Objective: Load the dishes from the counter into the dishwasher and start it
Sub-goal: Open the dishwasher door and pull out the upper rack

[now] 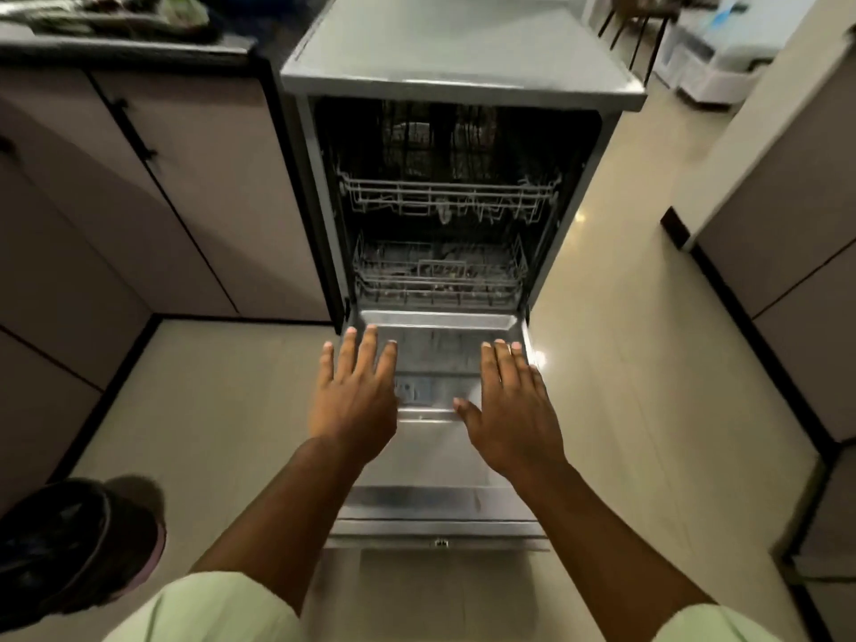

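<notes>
A free-standing silver dishwasher (pixel 463 62) stands open in front of me, its door (pixel 440 502) folded down flat toward me. Inside are an upper wire rack (pixel 447 199) and a lower wire rack (pixel 440 275) with some dark items that I cannot make out. My left hand (pixel 354 400) and my right hand (pixel 512 405) reach out over the door with fingers straight and spread, holding nothing. Dishes (pixel 116 16) lie blurred on the dark counter at the top left.
Beige cabinets (pixel 185 187) run along the left under the counter. A dark round bin (pixel 69 549) stands on the floor at the bottom left. More cabinets (pixel 787 252) line the right side. Pale tiled floor (pixel 208 410) lies either side of the door.
</notes>
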Demonstrator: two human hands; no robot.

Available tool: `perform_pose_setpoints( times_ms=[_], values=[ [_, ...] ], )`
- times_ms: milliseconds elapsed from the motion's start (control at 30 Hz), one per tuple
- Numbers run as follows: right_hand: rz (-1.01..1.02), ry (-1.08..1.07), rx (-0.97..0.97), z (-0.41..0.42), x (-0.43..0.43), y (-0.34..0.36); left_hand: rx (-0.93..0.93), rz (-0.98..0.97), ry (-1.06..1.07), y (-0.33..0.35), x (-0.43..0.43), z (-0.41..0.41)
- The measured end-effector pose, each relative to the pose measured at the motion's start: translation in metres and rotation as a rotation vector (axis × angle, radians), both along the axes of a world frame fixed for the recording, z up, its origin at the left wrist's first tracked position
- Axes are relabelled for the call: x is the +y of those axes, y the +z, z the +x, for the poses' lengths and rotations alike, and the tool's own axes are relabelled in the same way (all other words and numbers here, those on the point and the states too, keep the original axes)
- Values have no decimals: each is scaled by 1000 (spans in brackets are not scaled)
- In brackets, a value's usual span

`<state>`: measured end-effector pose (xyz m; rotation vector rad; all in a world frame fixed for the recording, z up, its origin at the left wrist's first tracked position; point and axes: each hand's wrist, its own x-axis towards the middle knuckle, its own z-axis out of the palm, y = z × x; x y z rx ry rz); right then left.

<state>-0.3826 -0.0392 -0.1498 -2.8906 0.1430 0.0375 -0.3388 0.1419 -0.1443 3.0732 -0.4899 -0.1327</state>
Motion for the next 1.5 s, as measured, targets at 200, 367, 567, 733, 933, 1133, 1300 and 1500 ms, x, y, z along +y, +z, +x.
perform_pose_setpoints(
  times_ms=[200, 367, 567, 733, 933, 1133, 1300, 1500],
  values=[
    [-8, -3, -28, 52, -4, 33, -56, 19, -47, 14, 2, 51],
    [-35, 3, -19, 102, -21, 12, -23, 19, -80, -10, -10, 91],
    [-18, -23, 52, 158, -52, -27, 38, 84, -60, -38, -25, 154],
    [-22, -33, 83, 214, -92, -33, 31, 132, -42, -38, -55, 222],
    [-73, -24, 40, 290, -124, -30, 7, 157, -53, -33, -82, 289],
    [-116, 9, 30, 349, -130, -28, 51, 134, -40, -35, -81, 334],
    [-52, -38, 65, 396, -132, -20, 17, 90, -57, -30, -86, 381],
    [-63, -55, 33, 427, -133, -19, -25, 115, -73, -31, -92, 425]
  ],
)
